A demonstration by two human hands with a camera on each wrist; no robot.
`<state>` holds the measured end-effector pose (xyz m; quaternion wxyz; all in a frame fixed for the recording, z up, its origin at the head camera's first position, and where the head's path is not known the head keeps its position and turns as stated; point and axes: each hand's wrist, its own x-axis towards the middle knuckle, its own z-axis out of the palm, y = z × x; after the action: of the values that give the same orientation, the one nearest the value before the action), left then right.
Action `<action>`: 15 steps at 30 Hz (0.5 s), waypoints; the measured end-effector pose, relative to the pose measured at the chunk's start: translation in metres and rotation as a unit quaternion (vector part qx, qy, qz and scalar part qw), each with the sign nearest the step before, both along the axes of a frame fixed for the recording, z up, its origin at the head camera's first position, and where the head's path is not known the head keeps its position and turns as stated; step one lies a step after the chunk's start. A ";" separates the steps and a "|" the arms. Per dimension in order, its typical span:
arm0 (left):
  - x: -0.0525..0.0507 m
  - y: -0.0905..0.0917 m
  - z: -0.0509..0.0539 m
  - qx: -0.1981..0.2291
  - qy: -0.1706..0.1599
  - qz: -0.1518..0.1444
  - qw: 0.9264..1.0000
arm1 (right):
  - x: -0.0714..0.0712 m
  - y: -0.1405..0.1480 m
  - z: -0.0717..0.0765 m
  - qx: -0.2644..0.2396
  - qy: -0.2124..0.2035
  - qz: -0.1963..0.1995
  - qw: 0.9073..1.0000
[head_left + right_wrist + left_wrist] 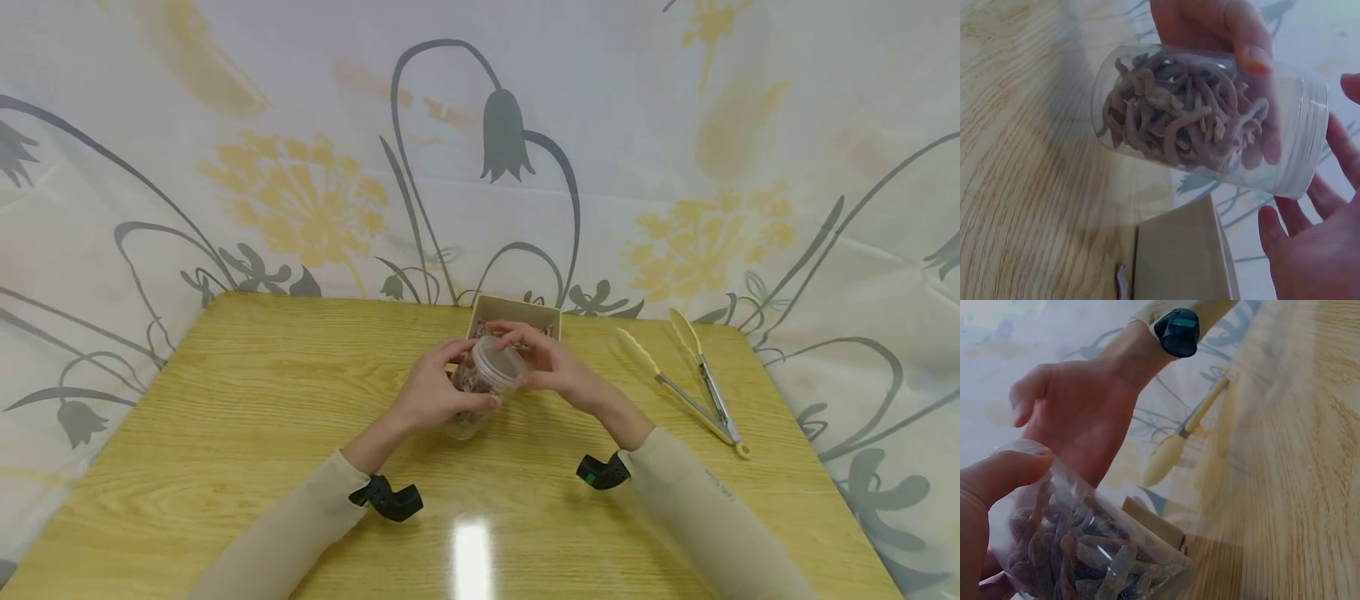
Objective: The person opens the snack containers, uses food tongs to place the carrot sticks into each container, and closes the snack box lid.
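A clear plastic jar (467, 427) with a translucent screw-style top (504, 362) is held tilted above the table. My left hand (438, 390) grips it round the side, thumb on the near face. Through the wall show many brownish, twisted dried strips (1172, 122), filling much of the jar. Beside the top is my right hand (558, 372), fingers spread and loosely bent. Its fingertips reach the rim in the right wrist view, while the thumb stands off it; whether it presses there I cannot tell.
Behind the hands stands an open beige box (517, 310) with similar strips inside. One loose strip (1122, 281) lies at its foot. Tongs (708, 396) with cream tips lie spread on the right of the wooden table (262, 417). A flower-patterned cloth (300, 83) hangs behind.
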<state>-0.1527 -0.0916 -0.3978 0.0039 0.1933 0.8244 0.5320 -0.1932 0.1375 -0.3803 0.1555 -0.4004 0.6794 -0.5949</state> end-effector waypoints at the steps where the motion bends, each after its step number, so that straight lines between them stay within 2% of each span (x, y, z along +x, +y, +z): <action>1: 0.000 -0.001 0.000 0.001 -0.003 -0.003 1.000 | 0.000 0.001 0.001 -0.009 -0.010 0.015 1.000; 3: -0.001 -0.002 -0.001 -0.001 -0.009 -0.006 1.000 | 0.000 0.001 0.000 -0.014 -0.012 0.028 0.999; 5: -0.002 -0.002 -0.002 -0.005 -0.011 -0.008 1.000 | 0.000 0.001 -0.001 -0.008 -0.007 0.021 1.000; 9: -0.001 0.000 -0.004 -0.009 -0.004 -0.006 1.000 | 0.001 0.000 -0.003 0.012 0.022 -0.023 0.999; 15: -0.001 0.006 -0.004 0.006 0.019 0.004 1.000 | 0.001 -0.003 -0.002 0.043 0.062 -0.086 0.993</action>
<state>-0.1541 -0.0855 -0.4021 -0.0150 0.2005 0.8219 0.5330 -0.1925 0.1345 -0.3820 0.0788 -0.3698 0.7446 -0.5501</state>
